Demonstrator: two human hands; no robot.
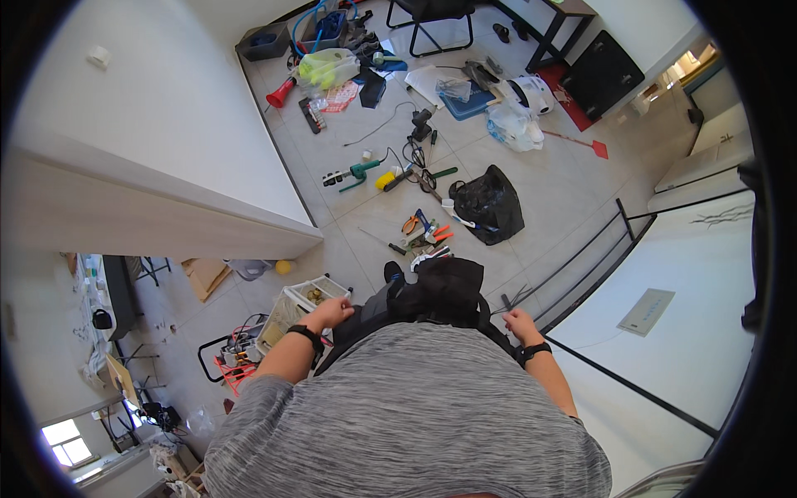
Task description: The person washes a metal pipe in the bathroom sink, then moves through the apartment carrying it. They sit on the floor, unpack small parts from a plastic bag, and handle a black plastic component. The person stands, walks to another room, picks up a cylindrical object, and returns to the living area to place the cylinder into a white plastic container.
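We're over a lt-grey tiled floor (552,191), grout lines showing, lots of kit strewn on it. The black bundle (448,286) sits at our waist, btwn the hands. Our L hand (334,312) is at its left edge, fingers curled in; can't tell if they're clamped on anything. Our R hand (520,322) is off its right side, fingers bent; can't tell what, if anything, they grip. Hands well apart.

Floor ahead: pliers (409,224) in a tool pile, black bag (490,203) just to the right, then green tool (359,169) and drill (422,123) farther up. Far end: grey bin (266,46) nr the wall (166,100), red cone (281,91), chair (432,10), black board (602,73) by a red mat (569,104). Right: black bar (635,385) and grey plate (647,312) on a white surface. Lower left, past the wall's end: more floor, a white-framed cart (320,290) nr our L hand, and a bright window (68,442).
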